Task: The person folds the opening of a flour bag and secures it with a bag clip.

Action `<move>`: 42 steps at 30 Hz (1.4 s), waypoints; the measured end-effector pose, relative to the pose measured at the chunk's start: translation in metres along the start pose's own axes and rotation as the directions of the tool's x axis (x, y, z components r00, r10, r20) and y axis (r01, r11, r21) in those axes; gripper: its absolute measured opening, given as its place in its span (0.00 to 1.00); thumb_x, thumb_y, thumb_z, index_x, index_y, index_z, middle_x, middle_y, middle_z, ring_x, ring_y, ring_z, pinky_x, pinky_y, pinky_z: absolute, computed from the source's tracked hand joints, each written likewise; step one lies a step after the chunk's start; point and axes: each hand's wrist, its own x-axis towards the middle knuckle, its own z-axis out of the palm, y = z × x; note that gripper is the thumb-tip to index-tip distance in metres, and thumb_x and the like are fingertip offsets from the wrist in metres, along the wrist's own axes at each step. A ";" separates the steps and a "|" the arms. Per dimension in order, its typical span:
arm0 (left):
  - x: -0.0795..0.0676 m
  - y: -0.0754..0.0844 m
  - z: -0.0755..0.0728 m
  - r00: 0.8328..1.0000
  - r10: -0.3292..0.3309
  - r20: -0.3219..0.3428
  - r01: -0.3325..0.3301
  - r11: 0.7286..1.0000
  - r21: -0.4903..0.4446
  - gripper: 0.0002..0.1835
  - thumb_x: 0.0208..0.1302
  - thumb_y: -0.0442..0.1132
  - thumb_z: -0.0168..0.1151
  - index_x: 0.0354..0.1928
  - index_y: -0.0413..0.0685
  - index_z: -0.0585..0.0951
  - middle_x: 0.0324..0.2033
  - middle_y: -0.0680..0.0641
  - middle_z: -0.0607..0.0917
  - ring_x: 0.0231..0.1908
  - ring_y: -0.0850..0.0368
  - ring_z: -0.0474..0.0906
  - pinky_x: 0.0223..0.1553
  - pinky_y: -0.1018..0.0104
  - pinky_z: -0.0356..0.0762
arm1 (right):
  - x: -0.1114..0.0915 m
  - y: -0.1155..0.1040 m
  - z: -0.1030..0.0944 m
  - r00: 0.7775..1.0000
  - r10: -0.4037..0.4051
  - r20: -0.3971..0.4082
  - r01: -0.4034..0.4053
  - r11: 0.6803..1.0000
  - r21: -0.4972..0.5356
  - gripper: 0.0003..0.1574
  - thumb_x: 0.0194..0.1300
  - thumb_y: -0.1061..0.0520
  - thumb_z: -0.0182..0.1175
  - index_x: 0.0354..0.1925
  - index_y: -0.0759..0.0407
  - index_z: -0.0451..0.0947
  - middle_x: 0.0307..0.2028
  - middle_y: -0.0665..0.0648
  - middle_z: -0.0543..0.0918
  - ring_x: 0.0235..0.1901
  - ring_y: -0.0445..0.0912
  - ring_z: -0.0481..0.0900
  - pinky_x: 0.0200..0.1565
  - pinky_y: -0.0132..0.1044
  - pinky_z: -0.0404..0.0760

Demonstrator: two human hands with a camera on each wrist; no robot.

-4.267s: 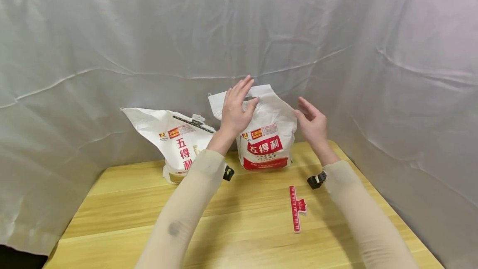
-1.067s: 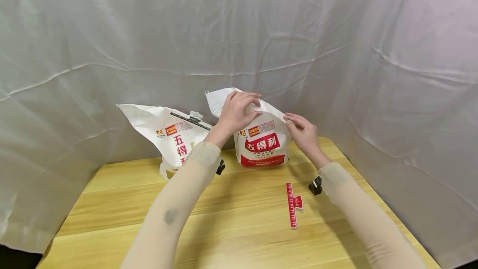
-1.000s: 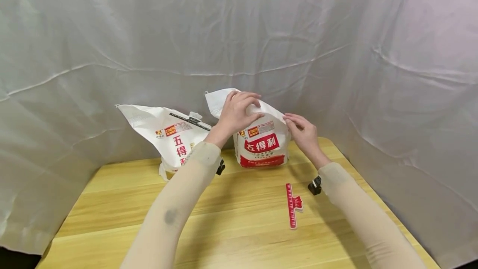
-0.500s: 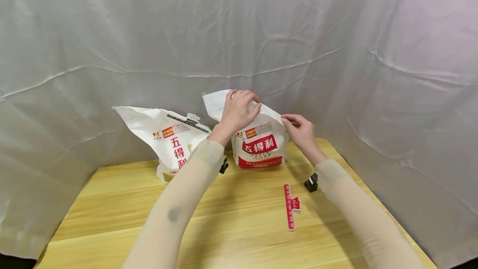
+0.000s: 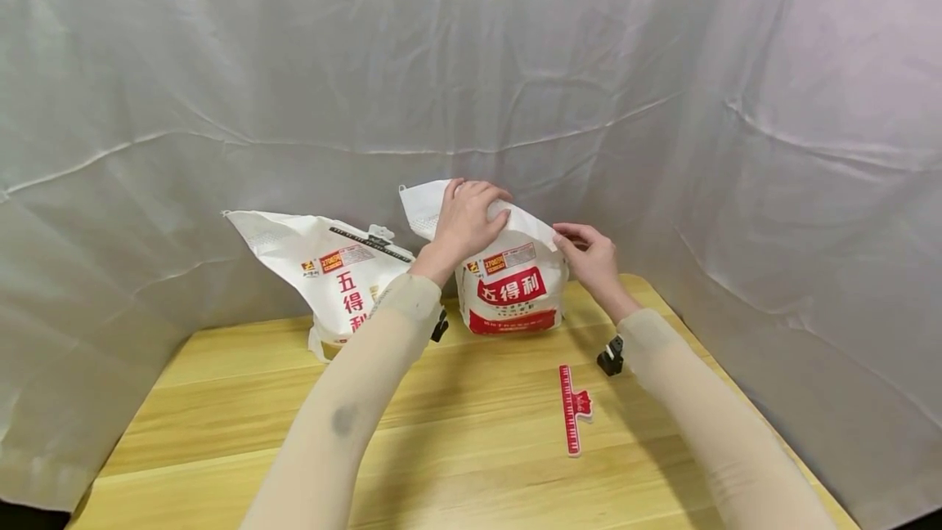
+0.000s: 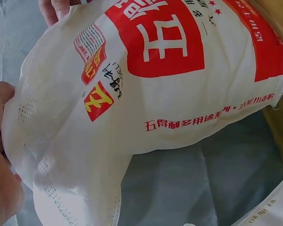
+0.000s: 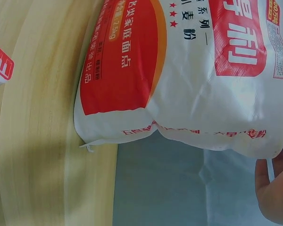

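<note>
A white flour bag with red labels (image 5: 511,293) stands near the back of the table, its top folded over. My left hand (image 5: 468,219) grips the folded top from above, fingers behind and thumb in front. At the fold's right end, my right hand (image 5: 592,264) pinches the corner between thumb and fingers. In the left wrist view, part of the left hand (image 6: 2,188) lies at the bag's creased top; the right wrist view has the right hand (image 7: 278,188) at the bag's edge. A red sealing clip (image 5: 570,411) lies on the wood in front of the bag.
To the left leans a second white flour bag (image 5: 294,248), its top closed off with a black sealing clip (image 5: 371,244). My left forearm partly hides it. Grey cloth (image 5: 294,64) hangs behind and beside the wooden table (image 5: 243,399).
Earlier the bag's top stood up, with both hands open around it. Since then the top has been folded down, and both hands have taken hold. The last half second shows hardly any movement.
</note>
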 end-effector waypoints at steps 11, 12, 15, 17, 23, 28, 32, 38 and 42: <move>-0.002 -0.001 0.005 1.000 -0.006 -0.025 0.005 1.000 -0.014 0.10 0.75 0.45 0.64 0.52 0.55 0.87 0.52 0.54 0.87 0.61 0.52 0.77 0.75 0.50 0.53 | 0.003 0.000 0.002 0.998 0.065 0.009 -0.065 0.998 0.028 0.19 0.73 0.49 0.67 0.56 0.57 0.86 0.54 0.60 0.87 0.50 0.50 0.84 0.45 0.29 0.83; -0.002 -0.001 0.005 1.000 -0.004 -0.031 0.004 1.000 -0.014 0.09 0.75 0.45 0.64 0.52 0.55 0.87 0.51 0.54 0.88 0.60 0.52 0.77 0.74 0.50 0.53 | 0.004 0.001 0.002 0.998 0.069 0.007 -0.069 0.997 0.031 0.19 0.73 0.49 0.67 0.56 0.57 0.86 0.54 0.60 0.87 0.50 0.49 0.84 0.45 0.29 0.83; -0.002 -0.001 0.006 0.999 0.003 -0.050 -0.004 1.000 -0.023 0.08 0.74 0.43 0.65 0.50 0.55 0.87 0.50 0.54 0.88 0.59 0.53 0.78 0.74 0.50 0.55 | 0.005 0.001 0.002 0.997 0.074 0.006 -0.074 0.996 0.042 0.18 0.73 0.50 0.67 0.55 0.57 0.86 0.54 0.60 0.87 0.49 0.48 0.84 0.45 0.29 0.82; -0.003 -0.001 0.006 0.998 0.006 -0.062 -0.008 0.999 -0.035 0.07 0.73 0.42 0.65 0.49 0.54 0.87 0.49 0.54 0.88 0.58 0.53 0.78 0.73 0.50 0.55 | 0.005 0.002 0.002 0.997 0.075 0.004 -0.075 0.996 0.050 0.17 0.73 0.51 0.67 0.54 0.57 0.87 0.53 0.59 0.87 0.48 0.47 0.84 0.44 0.28 0.82; -0.006 -0.001 0.008 0.995 0.028 -0.091 -0.033 0.998 -0.054 0.05 0.72 0.39 0.67 0.46 0.53 0.87 0.46 0.53 0.89 0.55 0.52 0.79 0.72 0.51 0.56 | 0.006 0.005 0.002 0.997 0.074 0.008 -0.075 0.994 0.077 0.15 0.73 0.54 0.67 0.53 0.59 0.87 0.52 0.60 0.87 0.45 0.44 0.83 0.42 0.27 0.82; -0.006 -0.002 0.009 0.993 0.043 -0.111 -0.049 0.997 -0.054 0.04 0.71 0.38 0.68 0.44 0.53 0.87 0.44 0.53 0.89 0.53 0.53 0.79 0.71 0.51 0.58 | 0.007 0.008 0.001 0.998 0.063 0.013 -0.064 0.993 0.101 0.14 0.72 0.56 0.67 0.53 0.60 0.87 0.51 0.62 0.87 0.44 0.45 0.82 0.41 0.27 0.82; -0.006 -0.002 0.009 0.991 0.051 -0.122 -0.058 0.997 -0.054 0.04 0.70 0.37 0.68 0.43 0.53 0.87 0.43 0.53 0.89 0.53 0.53 0.79 0.71 0.51 0.59 | 0.007 0.008 0.000 0.998 0.057 0.019 -0.058 0.993 0.106 0.15 0.73 0.55 0.66 0.54 0.61 0.86 0.52 0.63 0.87 0.44 0.43 0.82 0.43 0.27 0.82; -0.006 -0.001 0.010 0.990 0.044 -0.135 -0.051 0.997 -0.049 0.04 0.69 0.36 0.69 0.43 0.54 0.88 0.42 0.53 0.89 0.54 0.53 0.79 0.71 0.52 0.59 | 0.007 0.008 0.001 0.999 0.051 0.004 -0.051 0.992 0.118 0.14 0.72 0.57 0.67 0.52 0.62 0.87 0.51 0.64 0.87 0.43 0.42 0.82 0.43 0.27 0.81; -0.006 -0.002 0.011 0.990 0.042 -0.137 -0.049 0.998 -0.045 0.05 0.69 0.37 0.69 0.43 0.54 0.88 0.42 0.53 0.89 0.54 0.53 0.79 0.71 0.53 0.59 | 0.007 0.008 0.001 0.999 0.050 -0.006 -0.049 0.990 0.130 0.14 0.71 0.57 0.68 0.52 0.62 0.87 0.50 0.64 0.88 0.42 0.42 0.83 0.43 0.26 0.82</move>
